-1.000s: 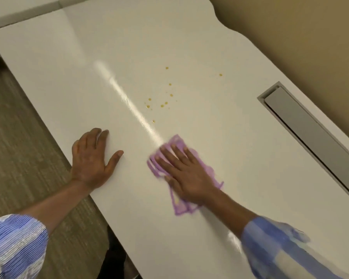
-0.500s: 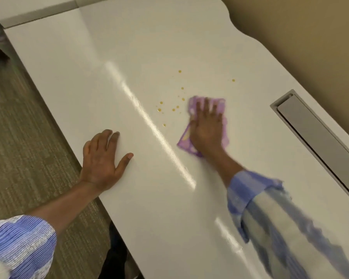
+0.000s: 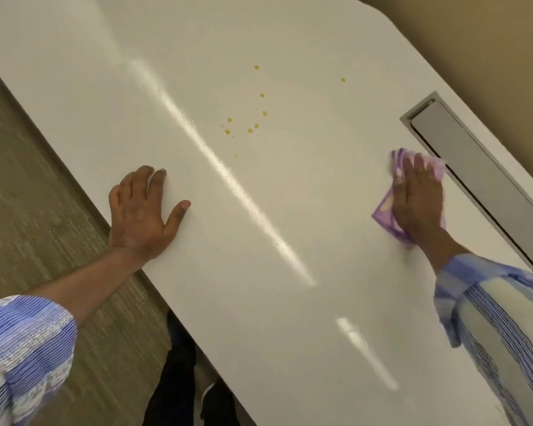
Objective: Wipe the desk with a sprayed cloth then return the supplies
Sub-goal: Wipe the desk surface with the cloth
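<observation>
The right hand (image 3: 419, 198) lies flat, fingers extended and close together, pressing the purple cloth (image 3: 385, 210) onto the desk (image 3: 290, 302) just beside the grey cable tray (image 3: 474, 167), so the palm's weight does the scrubbing. The left hand (image 3: 142, 210) is planted near the front edge, fingers together and thumb spread, likely as a brace. The yellow spots (image 3: 250, 124) sit between the hands, unwiped.

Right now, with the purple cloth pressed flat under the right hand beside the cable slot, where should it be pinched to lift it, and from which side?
Judging by its pose, take the cloth at the loose corner sticking out on the near left of the right hand. Come from the open desk side. The cable slot lies close along the other side, and the rest lies flat under the palm, leaving nothing for a grip.
</observation>
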Action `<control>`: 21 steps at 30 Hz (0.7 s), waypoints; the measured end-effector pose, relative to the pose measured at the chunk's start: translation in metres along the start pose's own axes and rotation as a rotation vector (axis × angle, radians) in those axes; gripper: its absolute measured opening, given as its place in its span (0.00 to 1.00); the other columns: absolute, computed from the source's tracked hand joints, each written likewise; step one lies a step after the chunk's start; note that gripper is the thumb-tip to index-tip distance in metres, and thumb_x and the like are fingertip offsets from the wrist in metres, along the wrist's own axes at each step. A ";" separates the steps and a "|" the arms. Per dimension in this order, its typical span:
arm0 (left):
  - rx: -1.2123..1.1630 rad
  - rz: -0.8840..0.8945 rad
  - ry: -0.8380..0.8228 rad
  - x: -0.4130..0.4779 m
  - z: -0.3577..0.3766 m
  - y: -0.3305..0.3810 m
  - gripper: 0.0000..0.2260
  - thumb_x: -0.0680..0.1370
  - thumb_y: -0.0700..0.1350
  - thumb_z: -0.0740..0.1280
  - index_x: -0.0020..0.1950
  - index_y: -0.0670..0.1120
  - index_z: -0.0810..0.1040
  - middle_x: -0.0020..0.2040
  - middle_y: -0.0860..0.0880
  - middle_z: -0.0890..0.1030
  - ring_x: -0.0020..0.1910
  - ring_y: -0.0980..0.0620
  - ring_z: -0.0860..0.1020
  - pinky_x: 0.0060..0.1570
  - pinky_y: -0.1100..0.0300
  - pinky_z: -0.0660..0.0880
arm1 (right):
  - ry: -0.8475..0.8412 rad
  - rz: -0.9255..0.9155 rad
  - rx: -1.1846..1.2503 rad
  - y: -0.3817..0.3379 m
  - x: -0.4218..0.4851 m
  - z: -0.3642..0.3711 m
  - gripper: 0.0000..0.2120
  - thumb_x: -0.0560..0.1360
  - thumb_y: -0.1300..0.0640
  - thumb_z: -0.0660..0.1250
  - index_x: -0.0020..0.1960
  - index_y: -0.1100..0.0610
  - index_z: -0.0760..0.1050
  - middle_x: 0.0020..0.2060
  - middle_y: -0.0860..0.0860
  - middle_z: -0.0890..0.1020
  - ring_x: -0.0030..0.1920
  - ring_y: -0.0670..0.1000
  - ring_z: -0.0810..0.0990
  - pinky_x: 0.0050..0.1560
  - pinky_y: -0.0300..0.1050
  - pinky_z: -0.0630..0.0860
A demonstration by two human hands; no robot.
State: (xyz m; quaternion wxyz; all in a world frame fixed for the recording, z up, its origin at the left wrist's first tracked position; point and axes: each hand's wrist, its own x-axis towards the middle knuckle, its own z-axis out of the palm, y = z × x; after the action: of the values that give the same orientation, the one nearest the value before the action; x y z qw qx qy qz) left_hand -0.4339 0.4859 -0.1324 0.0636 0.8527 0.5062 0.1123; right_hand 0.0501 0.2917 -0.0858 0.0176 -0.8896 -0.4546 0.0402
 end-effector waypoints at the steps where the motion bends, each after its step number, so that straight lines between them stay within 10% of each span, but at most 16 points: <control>1: 0.000 0.002 0.006 0.000 0.001 -0.001 0.33 0.82 0.66 0.53 0.75 0.42 0.67 0.73 0.39 0.69 0.72 0.37 0.67 0.69 0.41 0.63 | 0.014 0.134 0.003 -0.009 0.012 0.003 0.27 0.85 0.49 0.47 0.82 0.59 0.61 0.80 0.62 0.64 0.79 0.66 0.63 0.78 0.65 0.60; 4: -0.006 0.002 0.014 0.001 0.005 -0.003 0.32 0.82 0.67 0.53 0.75 0.43 0.66 0.73 0.40 0.68 0.72 0.39 0.65 0.69 0.41 0.62 | 0.025 0.202 0.032 -0.085 0.006 0.012 0.28 0.86 0.50 0.51 0.84 0.54 0.55 0.83 0.58 0.58 0.82 0.64 0.57 0.79 0.66 0.57; 10: -0.010 0.014 0.029 0.000 0.003 -0.003 0.32 0.82 0.67 0.52 0.73 0.43 0.67 0.71 0.40 0.69 0.69 0.39 0.68 0.66 0.42 0.64 | -0.081 -0.496 0.190 -0.261 -0.195 0.044 0.29 0.84 0.47 0.55 0.84 0.50 0.57 0.84 0.53 0.56 0.85 0.59 0.50 0.83 0.63 0.47; 14: -0.018 0.020 0.038 0.000 0.003 -0.004 0.31 0.82 0.65 0.54 0.74 0.43 0.67 0.71 0.40 0.69 0.70 0.39 0.68 0.67 0.42 0.64 | -0.217 -0.693 0.212 -0.225 -0.256 0.046 0.28 0.85 0.46 0.56 0.84 0.46 0.54 0.85 0.49 0.53 0.85 0.55 0.46 0.84 0.58 0.43; 21: -0.013 0.037 0.031 0.001 0.004 -0.006 0.31 0.82 0.66 0.53 0.73 0.44 0.67 0.71 0.40 0.69 0.71 0.38 0.67 0.68 0.40 0.64 | -0.020 -0.041 0.004 -0.012 -0.103 0.009 0.26 0.86 0.51 0.53 0.83 0.53 0.58 0.82 0.58 0.61 0.82 0.61 0.60 0.79 0.62 0.58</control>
State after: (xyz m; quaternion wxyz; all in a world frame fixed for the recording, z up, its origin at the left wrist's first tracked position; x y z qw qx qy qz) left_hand -0.4379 0.4896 -0.1374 0.0590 0.8596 0.4907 0.1299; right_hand -0.0209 0.2151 -0.0882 0.0158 -0.8797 -0.4727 0.0499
